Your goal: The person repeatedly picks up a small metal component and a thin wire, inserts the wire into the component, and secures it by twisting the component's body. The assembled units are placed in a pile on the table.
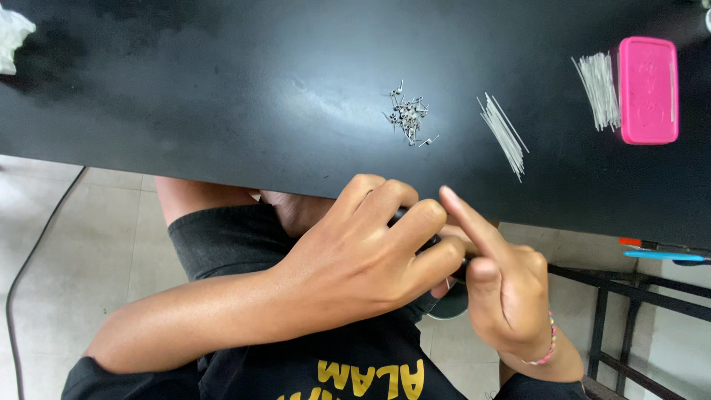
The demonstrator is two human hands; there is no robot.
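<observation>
My left hand (pixel 363 252) is curled around a small dark object (pixel 404 215) at the near edge of the black table (pixel 222 96); most of the object is hidden by the fingers. My right hand (pixel 503 289) meets it from the right, index finger stretched up and thumb pressed against the same dark object. A beaded bracelet (pixel 550 342) circles the right wrist. A little pile of small bent metal pieces (pixel 407 118) lies on the table just beyond the hands. To its right lies a bundle of thin straight wires (pixel 505 137).
A pink rectangular box (pixel 649 89) sits at the far right with a second wire bundle (pixel 600 89) beside it. A blue-handled tool (pixel 663 255) and a red-tipped one (pixel 629 241) poke out below the table's right edge. White crumpled material (pixel 11 37) lies top left. A metal frame (pixel 629 311) stands below right.
</observation>
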